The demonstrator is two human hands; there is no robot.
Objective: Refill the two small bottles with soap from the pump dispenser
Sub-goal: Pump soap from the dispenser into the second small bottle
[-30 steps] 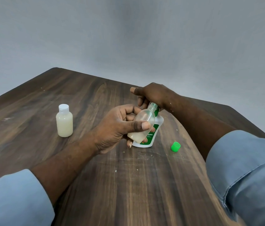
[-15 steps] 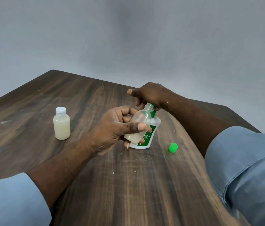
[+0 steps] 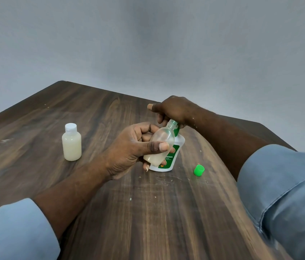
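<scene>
My left hand [image 3: 134,147] grips a small clear bottle [image 3: 160,145], tilted, uncapped, with pale soap in its lower part. Its open neck sits right under the green pump head of the white dispenser [image 3: 174,156], which stands on the table behind it. My right hand [image 3: 172,109] is curled over the pump head, hiding most of it. A second small bottle [image 3: 71,142], full of creamy soap and closed with a white cap, stands upright to the left, apart from both hands.
A loose green cap [image 3: 198,170] lies on the dark wooden table [image 3: 148,212] to the right of the dispenser. The table's far edges run near a plain grey wall. My blue sleeves fill both lower corners.
The view has shifted slightly. Both hands stay at the dispenser, with the small bottle's neck held under the pump and the right hand still on top.
</scene>
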